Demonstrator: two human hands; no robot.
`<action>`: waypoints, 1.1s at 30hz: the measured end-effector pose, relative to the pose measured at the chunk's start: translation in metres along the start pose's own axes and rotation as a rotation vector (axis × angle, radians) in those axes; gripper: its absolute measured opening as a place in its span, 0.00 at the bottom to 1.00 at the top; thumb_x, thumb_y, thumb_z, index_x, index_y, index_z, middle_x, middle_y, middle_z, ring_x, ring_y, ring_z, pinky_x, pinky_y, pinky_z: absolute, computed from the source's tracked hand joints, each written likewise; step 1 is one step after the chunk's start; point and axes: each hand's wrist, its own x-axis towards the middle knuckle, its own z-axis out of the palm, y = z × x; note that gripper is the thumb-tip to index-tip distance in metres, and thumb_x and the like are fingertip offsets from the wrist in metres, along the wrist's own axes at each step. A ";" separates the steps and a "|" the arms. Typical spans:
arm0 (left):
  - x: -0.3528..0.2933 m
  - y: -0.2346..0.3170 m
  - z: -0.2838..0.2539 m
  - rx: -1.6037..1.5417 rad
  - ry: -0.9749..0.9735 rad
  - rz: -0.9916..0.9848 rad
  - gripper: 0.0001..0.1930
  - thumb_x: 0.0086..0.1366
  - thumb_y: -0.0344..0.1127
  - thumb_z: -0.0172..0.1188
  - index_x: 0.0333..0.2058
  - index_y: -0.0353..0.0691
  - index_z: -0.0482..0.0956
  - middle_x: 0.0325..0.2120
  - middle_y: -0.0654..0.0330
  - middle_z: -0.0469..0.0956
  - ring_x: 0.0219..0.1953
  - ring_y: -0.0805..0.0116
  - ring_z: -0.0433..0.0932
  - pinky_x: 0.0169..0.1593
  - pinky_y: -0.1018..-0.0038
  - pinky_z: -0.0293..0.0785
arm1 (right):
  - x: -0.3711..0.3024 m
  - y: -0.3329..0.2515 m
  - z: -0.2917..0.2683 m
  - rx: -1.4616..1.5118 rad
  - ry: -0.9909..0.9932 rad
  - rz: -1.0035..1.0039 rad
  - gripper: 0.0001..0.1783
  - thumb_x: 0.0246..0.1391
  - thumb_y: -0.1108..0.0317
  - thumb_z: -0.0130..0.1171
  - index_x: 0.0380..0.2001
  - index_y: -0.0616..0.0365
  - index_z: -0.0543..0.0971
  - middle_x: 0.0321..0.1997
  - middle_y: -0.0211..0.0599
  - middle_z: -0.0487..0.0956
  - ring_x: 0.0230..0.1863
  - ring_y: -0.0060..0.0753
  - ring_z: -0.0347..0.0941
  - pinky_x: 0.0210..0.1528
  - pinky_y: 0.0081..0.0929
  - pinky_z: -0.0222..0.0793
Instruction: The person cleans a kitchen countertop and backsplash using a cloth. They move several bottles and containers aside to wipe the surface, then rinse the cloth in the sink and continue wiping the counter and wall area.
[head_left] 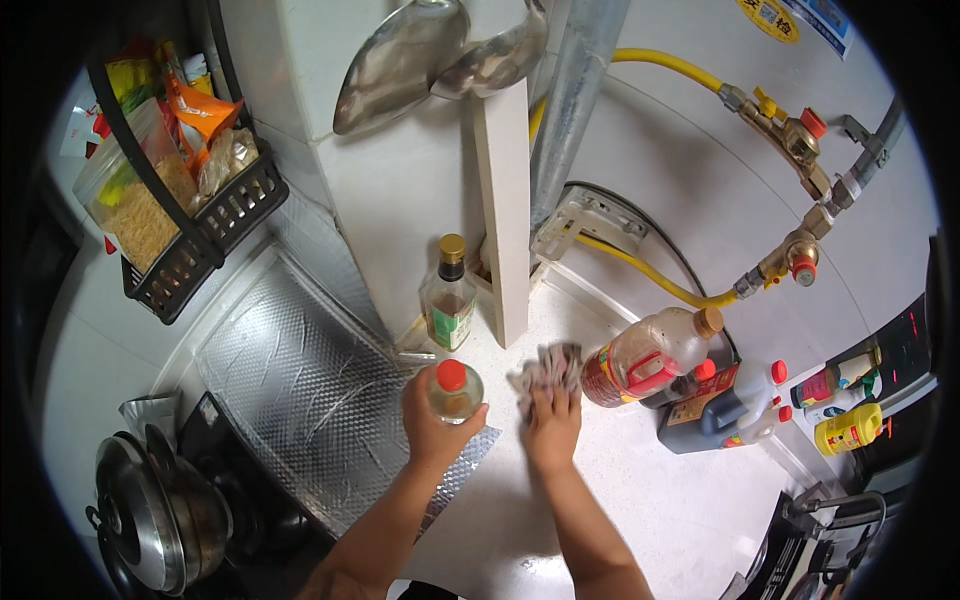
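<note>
My left hand (432, 425) grips a small clear bottle with a red cap (452, 388), held upright just above the white counter (640, 490). My right hand (551, 425) presses flat on a crumpled grey-pink rag (548, 367) lying on the counter. Behind the held bottle stands a glass bottle with a gold cap and green label (449, 300), against the wall corner. To the right of the rag leans a large oil bottle with a red label (650, 352).
Dark sauce jugs with red caps (725, 405) and a yellow bottle (850, 428) stand at the right. Foil sheeting (300, 380) covers the wall by the stove, with a steel pot (155, 510) at lower left. A black rack of food packets (170, 190) hangs upper left. Yellow gas pipes (780, 130) run along the wall.
</note>
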 end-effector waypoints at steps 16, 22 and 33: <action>-0.003 0.015 -0.036 -0.106 -0.027 -0.012 0.41 0.38 0.34 0.78 0.53 0.38 0.68 0.46 0.51 0.71 0.49 0.55 0.72 0.52 0.62 0.71 | -0.011 -0.034 0.014 0.103 -0.156 -0.108 0.23 0.48 0.57 0.63 0.50 0.40 0.78 0.54 0.38 0.72 0.53 0.55 0.66 0.48 0.50 0.67; 0.002 0.034 -0.009 -0.043 -0.174 0.152 0.42 0.38 0.36 0.78 0.54 0.39 0.67 0.47 0.51 0.71 0.50 0.52 0.71 0.54 0.61 0.69 | -0.153 -0.022 -0.072 0.122 -0.193 -0.082 0.15 0.45 0.64 0.64 0.41 0.43 0.83 0.48 0.41 0.75 0.43 0.50 0.71 0.36 0.41 0.69; 0.048 0.052 0.165 -0.023 -0.370 0.054 0.48 0.42 0.44 0.76 0.59 0.34 0.60 0.55 0.46 0.68 0.58 0.47 0.66 0.59 0.59 0.66 | -0.172 -0.022 -0.088 0.121 -0.179 -0.038 0.20 0.38 0.69 0.66 0.41 0.43 0.83 0.44 0.37 0.74 0.44 0.47 0.69 0.43 0.40 0.66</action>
